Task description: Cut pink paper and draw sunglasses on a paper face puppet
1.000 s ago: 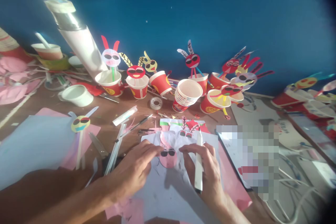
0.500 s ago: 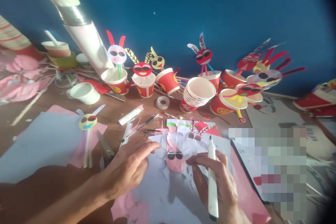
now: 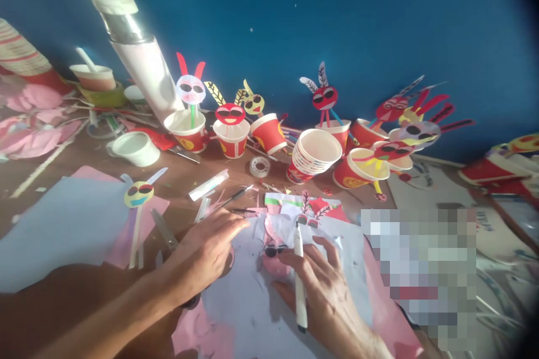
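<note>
My right hand (image 3: pixel 322 280) holds a white marker (image 3: pixel 299 286) upright between its fingers, dark tip up. Its fingertips reach over a pink paper face (image 3: pixel 275 265) with dark sunglasses, partly hidden by them. My left hand (image 3: pixel 206 247) is left of that face, above white paper (image 3: pixel 248 303), fingers bent; an edge of something pink shows beside it, and whether it grips this is unclear. Beyond the face are crumpled paper pieces and a red scrap (image 3: pixel 332 211).
Red paper cups with paper faces line the blue wall (image 3: pixel 273 22), beside stacked cups (image 3: pixel 315 151) and a thermos (image 3: pixel 143 73). Scissors (image 3: pixel 164 228), a tape roll (image 3: pixel 260 166), and a yellow paper face (image 3: pixel 138 195) lie nearby.
My right hand has moved left, over the pink face, with the marker. The fingers of my left hand have come lower and closer together, and the view has shifted slightly.
</note>
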Tool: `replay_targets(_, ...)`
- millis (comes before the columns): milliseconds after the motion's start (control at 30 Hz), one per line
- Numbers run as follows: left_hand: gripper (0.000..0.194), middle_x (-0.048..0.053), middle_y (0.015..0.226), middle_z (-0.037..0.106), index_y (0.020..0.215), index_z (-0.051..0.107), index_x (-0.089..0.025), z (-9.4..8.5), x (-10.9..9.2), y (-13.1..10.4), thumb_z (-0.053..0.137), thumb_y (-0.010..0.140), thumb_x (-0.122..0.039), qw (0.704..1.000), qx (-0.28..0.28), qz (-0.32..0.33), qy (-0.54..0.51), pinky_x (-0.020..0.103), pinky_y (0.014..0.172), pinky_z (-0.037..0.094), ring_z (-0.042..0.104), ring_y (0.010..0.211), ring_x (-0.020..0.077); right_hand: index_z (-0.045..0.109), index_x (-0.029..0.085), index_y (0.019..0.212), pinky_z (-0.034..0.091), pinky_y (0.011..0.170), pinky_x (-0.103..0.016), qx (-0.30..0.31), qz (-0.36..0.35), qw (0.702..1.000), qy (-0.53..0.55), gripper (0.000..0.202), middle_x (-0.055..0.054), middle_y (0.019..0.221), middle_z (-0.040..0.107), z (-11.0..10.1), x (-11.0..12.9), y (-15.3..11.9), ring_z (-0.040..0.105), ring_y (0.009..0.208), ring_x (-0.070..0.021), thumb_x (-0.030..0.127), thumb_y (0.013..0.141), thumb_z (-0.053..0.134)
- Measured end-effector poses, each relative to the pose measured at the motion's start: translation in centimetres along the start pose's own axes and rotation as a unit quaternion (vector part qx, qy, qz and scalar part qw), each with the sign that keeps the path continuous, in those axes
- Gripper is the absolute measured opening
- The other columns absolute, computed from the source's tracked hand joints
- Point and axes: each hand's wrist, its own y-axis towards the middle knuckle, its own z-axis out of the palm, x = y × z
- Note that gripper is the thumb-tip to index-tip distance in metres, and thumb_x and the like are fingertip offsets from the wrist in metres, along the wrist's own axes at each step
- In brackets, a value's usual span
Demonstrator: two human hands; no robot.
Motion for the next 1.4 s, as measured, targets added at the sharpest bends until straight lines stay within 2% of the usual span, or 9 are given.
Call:
replay_targets(233, 0.032, 0.005, 0.102, 0.065, 0.094, 0.061, -0.017, 0.3, 0.0, 0.0, 0.041, 0.08, 0.004, 0.995, 0.014, 0.021, 0.096, 0.04, 0.083, 0.042, 0.052, 0.098, 0.023, 0.055, 0.022, 0.108, 0.03, 0.094, -0.047, 0.003, -0.005, 0.999, -0.051, 0.034, 0.0, 0.079, 0.066, 0.8, -0.1, -0.2, 0.059, 0.074, -0.0199, 0.002, 0.081, 0.048)
replay_targets(367, 0.032, 0.006, 0.1, 0.063, 0.097, 0.061, -0.016, 0.0, -0.8, -0.1, 0.038, 0.084, 0.001, 0.999, 0.001, -0.006, 0.045, 0.037, 0.086, 0.043, 0.052, 0.097, 0.02, 0.054, 0.022, 0.106, 0.03, 0.097, -0.048, 0.018, 0.009, 0.998, -0.059, 0.026, 0.0, 0.078, 0.065, 0.9, 0.0, -0.4, 0.059, 0.074, -0.0198, 0.006, 0.085, 0.051)
replay_targets(467, 0.025, 0.005, 0.087, 0.062, 0.094, 0.063, -0.017, 0.5, -1.7, 0.0, 0.04, 0.09, -0.008, 0.998, 0.005, -0.055, 0.0, 0.03, 0.076, 0.045, 0.055, 0.083, 0.017, 0.054, 0.022, 0.103, 0.031, 0.096, -0.047, 0.02, 0.012, 0.998, -0.057, 0.021, 0.001, 0.077, 0.064, 0.8, 0.2, -0.3, 0.059, 0.074, -0.0193, 0.008, 0.087, 0.051)
replay_targets(600, 0.026, 0.004, 0.075, 0.06, 0.076, 0.063, -0.018, 1.4, -2.6, 1.0, 0.041, 0.09, -0.014, 0.985, 0.092, -0.145, 0.017, 0.028, 0.064, 0.041, 0.057, 0.07, 0.0171, 0.055, 0.021, 0.101, 0.033, 0.092, -0.044, -0.009, -0.005, 0.999, -0.053, 0.02, 0.001, 0.075, 0.063, 0.8, 0.2, -0.1, 0.06, 0.07, -0.0185, 0.008, 0.086, 0.049)
replay_targets(733, 0.023, 0.003, 0.075, 0.063, 0.077, 0.063, -0.019, 1.2, -2.5, 2.3, 0.043, 0.087, -0.015, 0.968, 0.154, -0.196, -0.015, 0.026, 0.062, 0.038, 0.058, 0.067, 0.0165, 0.055, 0.02, 0.1, 0.032, 0.09, -0.044, -0.021, -0.013, 0.998, -0.054, 0.02, 0.0, 0.074, 0.063, 1.0, 0.1, -0.2, 0.059, 0.068, -0.0186, 0.008, 0.085, 0.048)
replay_targets(867, 0.025, 0.001, 0.06, 0.06, 0.067, 0.061, -0.019, 0.4, -2.5, 3.6, 0.045, 0.086, -0.02, 0.958, 0.193, -0.211, -0.019, 0.025, 0.053, 0.032, 0.055, 0.057, 0.0151, 0.054, 0.019, 0.102, 0.03, 0.09, -0.045, -0.02, -0.014, 0.998, -0.05, 0.025, -0.001, 0.074, 0.063, 1.1, 0.1, -0.3, 0.058, 0.068, -0.0192, 0.004, 0.082, 0.047)
replay_targets(1067, 0.02, 0.0, 0.058, 0.059, 0.06, 0.059, -0.019, -0.1, -2.8, 5.6, 0.05, 0.077, -0.018, 0.939, 0.258, -0.223, -0.037, 0.023, 0.05, 0.03, 0.053, 0.055, 0.015, 0.054, 0.018, 0.104, 0.031, 0.09, -0.045, -0.031, -0.023, 0.998, -0.053, 0.03, 0.0, 0.073, 0.061, 1.0, 0.4, -0.4, 0.058, 0.071, -0.02, 0.001, 0.08, 0.046)
replay_targets(1300, 0.015, -0.001, 0.047, 0.055, 0.053, 0.055, -0.02, 0.7, -1.8, 6.1, 0.051, 0.067, -0.02, 0.906, 0.316, -0.27, -0.085, 0.023, 0.04, 0.03, 0.05, 0.04, 0.0139, 0.054, 0.018, 0.101, 0.034, 0.089, -0.046, -0.037, -0.021, 0.997, -0.07, 0.03, -0.001, 0.07, 0.06, 1.1, 0.4, -0.6, 0.058, 0.069, -0.0202, 0.001, 0.079, 0.043)
replay_targets(1400, 0.015, -0.002, 0.044, 0.052, 0.05, 0.053, -0.019, 1.3, -1.8, 6.1, 0.051, 0.065, -0.02, 0.9, 0.318, -0.279, -0.106, 0.023, 0.038, 0.029, 0.048, 0.038, 0.0133, 0.054, 0.018, 0.103, 0.035, 0.088, -0.046, -0.039, -0.029, 0.996, -0.077, 0.031, -0.002, 0.072, 0.062, 1.1, 0.4, -0.6, 0.058, 0.068, -0.0203, 0.001, 0.08, 0.042)
